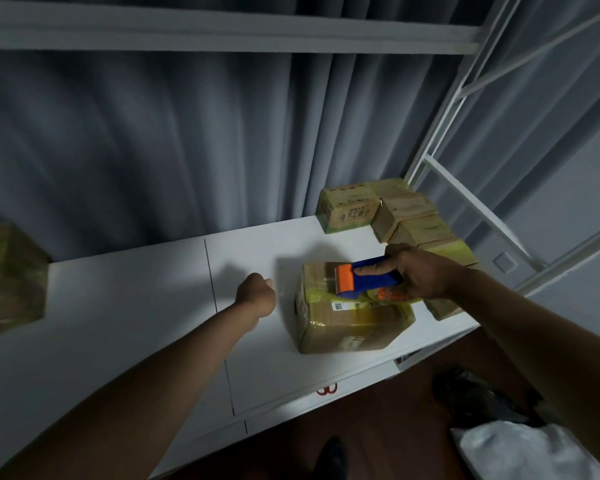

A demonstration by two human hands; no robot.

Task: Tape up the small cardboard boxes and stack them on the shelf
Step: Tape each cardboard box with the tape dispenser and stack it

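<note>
A small cardboard box (347, 317) wrapped in glossy tape lies on the white shelf board (136, 306). My right hand (420, 271) grips a blue and orange tape dispenser (364, 277) and holds it on the box's top, the orange blade end pointing left. My left hand (257, 294) is curled into a fist just left of the box, holding nothing, a small gap from the box's side. A row of several taped boxes (406, 216) stands at the shelf's back right corner.
Another taped box (11, 275) sits at the shelf's far left. Grey curtains hang behind the shelf. The white metal upright (465, 140) of the rack rises at right. Below, dark and white bags (506, 431) lie on the brown floor.
</note>
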